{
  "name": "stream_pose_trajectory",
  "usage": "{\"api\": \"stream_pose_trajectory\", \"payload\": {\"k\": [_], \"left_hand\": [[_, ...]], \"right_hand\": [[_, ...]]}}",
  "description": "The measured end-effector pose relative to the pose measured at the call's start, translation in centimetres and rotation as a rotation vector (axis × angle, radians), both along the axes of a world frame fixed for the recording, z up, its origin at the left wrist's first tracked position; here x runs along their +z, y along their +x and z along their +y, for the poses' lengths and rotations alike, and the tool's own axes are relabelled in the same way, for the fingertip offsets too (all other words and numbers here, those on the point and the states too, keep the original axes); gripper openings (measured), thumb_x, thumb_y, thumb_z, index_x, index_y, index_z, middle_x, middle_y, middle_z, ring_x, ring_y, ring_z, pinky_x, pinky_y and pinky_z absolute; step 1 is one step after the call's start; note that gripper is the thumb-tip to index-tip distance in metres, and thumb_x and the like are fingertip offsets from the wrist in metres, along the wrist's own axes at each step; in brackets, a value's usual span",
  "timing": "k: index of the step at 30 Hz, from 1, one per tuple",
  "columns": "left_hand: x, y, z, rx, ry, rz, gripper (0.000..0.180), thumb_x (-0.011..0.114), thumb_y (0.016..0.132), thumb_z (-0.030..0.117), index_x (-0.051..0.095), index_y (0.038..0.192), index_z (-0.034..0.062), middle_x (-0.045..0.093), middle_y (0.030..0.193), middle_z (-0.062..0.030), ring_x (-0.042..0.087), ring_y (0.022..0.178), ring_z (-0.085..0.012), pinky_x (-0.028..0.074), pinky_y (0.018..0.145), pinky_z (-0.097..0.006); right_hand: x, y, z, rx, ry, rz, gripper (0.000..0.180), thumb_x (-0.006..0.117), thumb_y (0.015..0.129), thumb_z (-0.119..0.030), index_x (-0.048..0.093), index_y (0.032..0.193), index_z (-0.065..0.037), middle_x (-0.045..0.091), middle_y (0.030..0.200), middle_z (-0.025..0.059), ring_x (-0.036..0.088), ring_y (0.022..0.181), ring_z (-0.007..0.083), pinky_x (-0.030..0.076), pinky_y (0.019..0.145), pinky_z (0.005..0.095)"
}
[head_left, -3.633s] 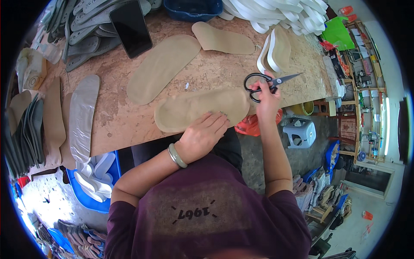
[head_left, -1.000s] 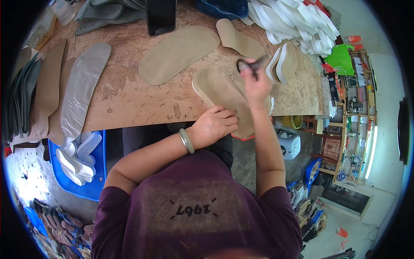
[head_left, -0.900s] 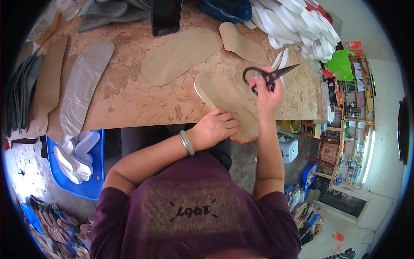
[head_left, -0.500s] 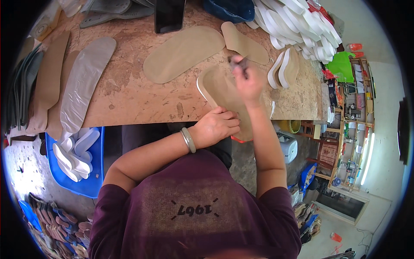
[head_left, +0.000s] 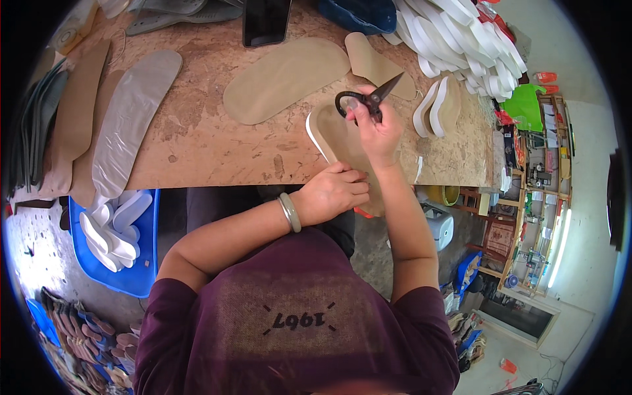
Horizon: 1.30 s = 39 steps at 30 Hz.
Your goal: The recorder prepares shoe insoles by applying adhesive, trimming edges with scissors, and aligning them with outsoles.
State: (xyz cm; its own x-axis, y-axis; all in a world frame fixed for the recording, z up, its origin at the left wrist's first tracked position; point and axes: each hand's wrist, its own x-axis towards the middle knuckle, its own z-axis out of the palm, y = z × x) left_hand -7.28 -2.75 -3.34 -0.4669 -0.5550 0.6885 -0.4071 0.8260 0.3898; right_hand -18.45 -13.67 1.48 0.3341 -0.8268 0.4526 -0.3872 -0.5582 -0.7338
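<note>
A tan insole-shaped sole [head_left: 339,137] with a white edge lies at the table's front, its near end jutting past the edge. My left hand [head_left: 334,192], wearing a bangle, is closed on the sole's near left side with curled fingers; the thumb is partly hidden. Above the sole's far half, my right hand [head_left: 382,135] grips dark-handled scissors [head_left: 375,99], blades pointing up and to the right. Farther off lies a flat tan insole piece [head_left: 283,79], with a curled tan piece [head_left: 378,66] beside it.
White soles [head_left: 461,39] are heaped at the far right, near a standing pair [head_left: 431,108]. A phone [head_left: 266,23] and a blue bowl [head_left: 359,14] sit at the back. Tan and grey pieces [head_left: 135,118] lie left. Below stands a blue bin [head_left: 112,280] of white soles.
The scissors, blurred by motion before, now show clearly with the blades pointing up and right. My right hand has shifted only slightly; my left hand stays on the sole.
</note>
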Motion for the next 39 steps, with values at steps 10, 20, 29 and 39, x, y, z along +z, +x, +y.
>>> {"api": "stream_pose_trajectory", "payload": {"k": [10,20,29,39], "left_hand": [[0.0,0.6,0.1,-0.046,0.056,-0.085,0.012,0.060,0.081,0.017,0.060,0.093,0.0141,0.064,0.110,0.0033,0.059,0.114,-0.0158,0.043,0.099,-0.033],[3.7,2.4,-0.4,-0.155,0.085,-0.110,0.026,0.066,0.083,0.036,0.059,0.091,0.0117,0.061,0.108,-0.0007,0.057,0.116,-0.0172,0.042,0.099,-0.036],[2.5,-1.6,1.5,0.414,0.100,-0.416,0.076,0.058,0.088,0.058,0.055,0.129,-0.0059,0.055,0.132,-0.0226,0.044,0.133,-0.0367,0.034,0.110,-0.045],[2.3,-0.7,1.9,0.273,0.158,-0.468,0.076,0.056,0.092,0.052,0.049,0.140,-0.0061,0.043,0.147,-0.0281,0.037,0.141,-0.0399,0.028,0.114,-0.047]], "right_hand": [[0.6,-1.4,2.0,0.117,0.076,0.165,0.018,0.063,0.096,-0.002,0.066,0.113,0.002,0.071,0.088,0.0075,0.066,0.071,0.0107,0.054,0.065,0.0258],[2.4,-1.0,-1.9,-0.206,0.179,-0.563,0.028,0.058,0.096,-0.001,0.053,0.123,0.002,0.064,0.084,0.0077,0.063,0.071,0.0137,0.054,0.073,0.0279],[1.5,-3.1,3.4,0.096,0.128,0.214,0.020,0.067,0.090,-0.001,0.068,0.111,0.000,0.072,0.092,0.0076,0.069,0.076,0.0156,0.055,0.071,0.0291],[-0.4,-0.5,-1.5,-0.011,-0.055,0.162,0.020,0.068,0.091,-0.004,0.069,0.110,-0.002,0.071,0.083,0.0055,0.067,0.073,0.0112,0.054,0.068,0.0270]]}}
